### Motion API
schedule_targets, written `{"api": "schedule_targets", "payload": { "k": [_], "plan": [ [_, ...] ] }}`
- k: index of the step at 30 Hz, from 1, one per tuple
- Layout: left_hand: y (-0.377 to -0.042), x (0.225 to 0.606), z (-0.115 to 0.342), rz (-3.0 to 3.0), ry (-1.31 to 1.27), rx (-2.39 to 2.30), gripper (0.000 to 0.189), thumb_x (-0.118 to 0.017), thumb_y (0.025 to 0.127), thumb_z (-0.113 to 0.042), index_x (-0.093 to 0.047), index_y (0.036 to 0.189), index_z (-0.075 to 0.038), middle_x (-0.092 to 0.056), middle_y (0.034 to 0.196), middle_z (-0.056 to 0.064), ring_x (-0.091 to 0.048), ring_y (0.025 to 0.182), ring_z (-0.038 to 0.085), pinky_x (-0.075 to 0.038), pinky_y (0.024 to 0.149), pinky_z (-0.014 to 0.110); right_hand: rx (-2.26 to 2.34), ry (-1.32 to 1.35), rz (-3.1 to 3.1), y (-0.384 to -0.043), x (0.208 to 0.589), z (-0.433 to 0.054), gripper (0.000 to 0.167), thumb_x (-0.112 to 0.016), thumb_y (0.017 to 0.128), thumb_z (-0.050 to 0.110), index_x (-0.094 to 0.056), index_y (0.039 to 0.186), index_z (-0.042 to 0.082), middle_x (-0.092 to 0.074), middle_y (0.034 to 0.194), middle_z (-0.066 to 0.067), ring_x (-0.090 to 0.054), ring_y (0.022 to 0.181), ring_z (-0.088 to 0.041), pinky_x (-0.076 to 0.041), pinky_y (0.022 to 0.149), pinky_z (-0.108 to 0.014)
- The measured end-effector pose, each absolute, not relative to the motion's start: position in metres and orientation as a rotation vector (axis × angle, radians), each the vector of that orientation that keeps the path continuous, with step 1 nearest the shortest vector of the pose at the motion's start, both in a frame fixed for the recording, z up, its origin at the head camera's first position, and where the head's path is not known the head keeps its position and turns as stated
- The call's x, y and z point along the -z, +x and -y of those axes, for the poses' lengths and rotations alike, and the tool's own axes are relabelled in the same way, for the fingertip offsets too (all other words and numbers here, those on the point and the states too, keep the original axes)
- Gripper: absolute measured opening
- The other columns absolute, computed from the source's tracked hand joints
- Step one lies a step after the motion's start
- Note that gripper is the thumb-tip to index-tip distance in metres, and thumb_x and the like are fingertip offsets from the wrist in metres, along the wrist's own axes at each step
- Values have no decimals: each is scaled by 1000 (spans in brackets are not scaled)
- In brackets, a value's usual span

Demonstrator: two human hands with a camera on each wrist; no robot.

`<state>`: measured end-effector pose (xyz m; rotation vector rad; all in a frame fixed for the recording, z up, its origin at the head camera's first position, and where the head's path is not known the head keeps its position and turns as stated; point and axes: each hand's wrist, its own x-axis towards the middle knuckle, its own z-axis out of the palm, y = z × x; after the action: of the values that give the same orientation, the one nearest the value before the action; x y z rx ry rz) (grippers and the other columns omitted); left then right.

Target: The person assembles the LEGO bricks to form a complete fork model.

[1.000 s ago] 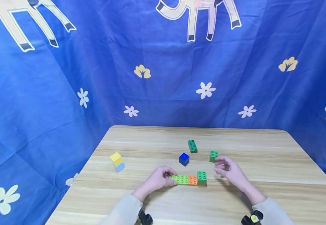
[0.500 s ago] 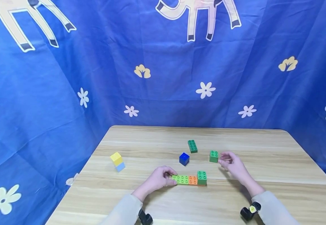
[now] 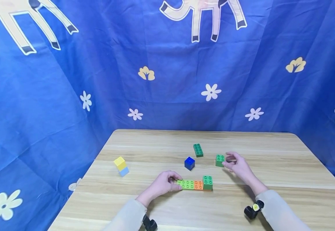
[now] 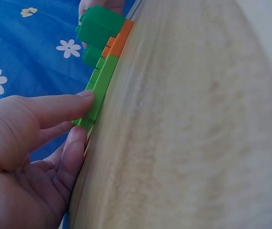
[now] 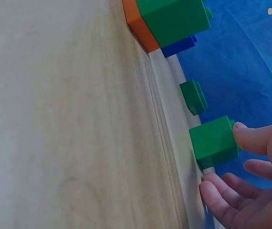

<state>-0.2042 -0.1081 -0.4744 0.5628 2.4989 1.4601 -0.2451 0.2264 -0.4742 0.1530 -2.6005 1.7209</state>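
My left hand (image 3: pixel 164 183) pinches the left end of a flat lime-green building brick (image 3: pixel 188 184) between thumb and fingers. Beyond it in the row comes an orange brick (image 3: pixel 198 185), and a tall green block (image 3: pixel 207 182) stands on orange at the right end. My right hand (image 3: pixel 240 166) is at the right side of another square green block (image 3: pixel 219 160). In the right wrist view the thumb is by the studded edge of that block (image 5: pixel 214 142), the other fingers spread beside it; whether they touch it is hard to tell.
A dark blue block (image 3: pixel 189 163) stands behind the row, with a flat dark green brick (image 3: pixel 198 150) farther back. Yellow (image 3: pixel 119 163) and light blue (image 3: pixel 124 171) blocks are at the left. A blue printed curtain (image 3: pixel 179 109) hangs behind the wooden table (image 3: pixel 144 141).
My right hand first drew back from the front of the square green block, then came in against its right side. The left hand and the brick row have stayed put.
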Motion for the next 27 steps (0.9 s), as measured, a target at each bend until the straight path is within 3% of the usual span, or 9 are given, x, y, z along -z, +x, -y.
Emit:
{"api": "schedule_targets", "payload": {
  "k": [15, 27],
  "plan": [
    [-205, 478, 109, -2506, 583, -1451, 31, -79, 69, -12, -68, 98, -7, -58, 88, 3, -51, 71, 14, -45, 60, 23, -1662, 181, 2667, -258, 476, -224, 53, -70, 82, 12, -48, 126, -6, -54, 116, -26, -59, 87, -24, -54, 65, -30],
    [-206, 477, 109, -2493, 554, -1462, 30, -79, 69, -10, -68, 97, -7, -57, 89, 7, -50, 72, 15, -43, 60, 21, -1651, 191, 2681, -259, 474, -220, 49, -68, 81, 5, -49, 124, -8, -57, 111, -24, -57, 82, -21, -52, 60, -28]
  ]
}}
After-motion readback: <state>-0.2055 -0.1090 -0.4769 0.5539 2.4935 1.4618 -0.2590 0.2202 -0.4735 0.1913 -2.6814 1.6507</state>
